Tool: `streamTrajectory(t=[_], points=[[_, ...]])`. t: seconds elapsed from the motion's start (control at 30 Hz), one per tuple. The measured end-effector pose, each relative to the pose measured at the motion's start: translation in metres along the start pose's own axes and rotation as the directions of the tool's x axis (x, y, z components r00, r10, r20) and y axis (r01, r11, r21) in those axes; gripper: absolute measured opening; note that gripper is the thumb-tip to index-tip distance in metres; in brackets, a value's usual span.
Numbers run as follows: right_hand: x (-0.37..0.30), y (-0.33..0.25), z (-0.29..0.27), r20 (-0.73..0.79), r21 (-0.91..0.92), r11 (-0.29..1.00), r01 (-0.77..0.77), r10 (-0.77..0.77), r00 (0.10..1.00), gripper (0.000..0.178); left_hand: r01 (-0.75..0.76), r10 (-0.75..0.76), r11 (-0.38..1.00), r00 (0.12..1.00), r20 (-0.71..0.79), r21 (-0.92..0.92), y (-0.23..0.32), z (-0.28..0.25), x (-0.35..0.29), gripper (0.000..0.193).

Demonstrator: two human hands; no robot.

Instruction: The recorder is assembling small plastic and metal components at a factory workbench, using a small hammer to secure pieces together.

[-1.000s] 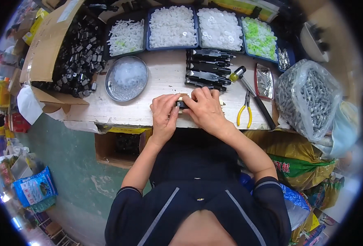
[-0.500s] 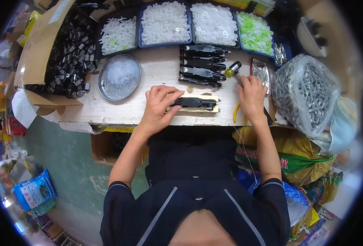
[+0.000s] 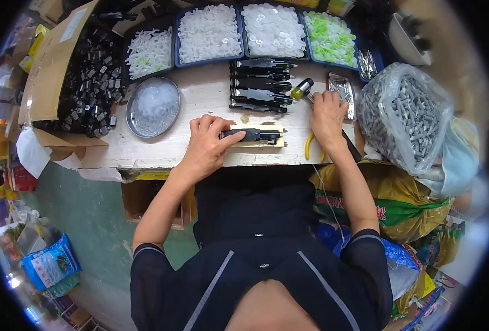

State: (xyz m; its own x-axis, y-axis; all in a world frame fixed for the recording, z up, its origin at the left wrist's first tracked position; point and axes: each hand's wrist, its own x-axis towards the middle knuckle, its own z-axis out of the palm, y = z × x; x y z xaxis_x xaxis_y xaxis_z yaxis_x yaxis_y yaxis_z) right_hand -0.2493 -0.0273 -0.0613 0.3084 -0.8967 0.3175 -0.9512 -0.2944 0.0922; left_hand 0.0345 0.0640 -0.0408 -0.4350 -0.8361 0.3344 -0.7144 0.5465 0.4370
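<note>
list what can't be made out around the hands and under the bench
All in the head view:
Pliers: upper part, hidden by the right hand.
Hammer: part of its handle, under that hand; its hold can't be judged.
Black part: left end, partly covered by the left hand.
Cardboard box under the bench: contents, lost in shadow.

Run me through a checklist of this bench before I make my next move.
1. Black assembly on the cream block: ok, it lies lengthwise along it.
2. Left hand on the assembly: ok, the thumb rests on it.
3. Right hand closed on the hammer: cannot tell, the hand hides that part.
4. Yellow-handled pliers fully in view: not ok, the right hand covers their upper part.
5. Row of black assemblies apart from the block: ok, a gap shows between.
</note>
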Motion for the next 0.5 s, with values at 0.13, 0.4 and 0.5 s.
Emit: streamTrajectory(t=[0.13,0.4,0.5], points=[[-0.008,0.007,-0.017,-0.097,0.175,0.983,-0.061,0.079,0.992,0.016,-0.079,0.054,0.982,0.988,0.145,0.173,0.002,-0.006,0.003,0.055],[-0.039,-0.034,-0.082,0.096,0.688,0.716,0.12,-0.254,0.962,0.017,-0.227,0.169,0.938,0.96,0.225,0.264,-0.003,-0.008,0.007,0.047],[-0.045,-0.05,-0.08,0.156,0.603,0.784,0.144,-0.293,0.943,0.018,-0.247,0.175,0.928,0.95,0.258,0.279,0.001,-0.012,0.01,0.044]])
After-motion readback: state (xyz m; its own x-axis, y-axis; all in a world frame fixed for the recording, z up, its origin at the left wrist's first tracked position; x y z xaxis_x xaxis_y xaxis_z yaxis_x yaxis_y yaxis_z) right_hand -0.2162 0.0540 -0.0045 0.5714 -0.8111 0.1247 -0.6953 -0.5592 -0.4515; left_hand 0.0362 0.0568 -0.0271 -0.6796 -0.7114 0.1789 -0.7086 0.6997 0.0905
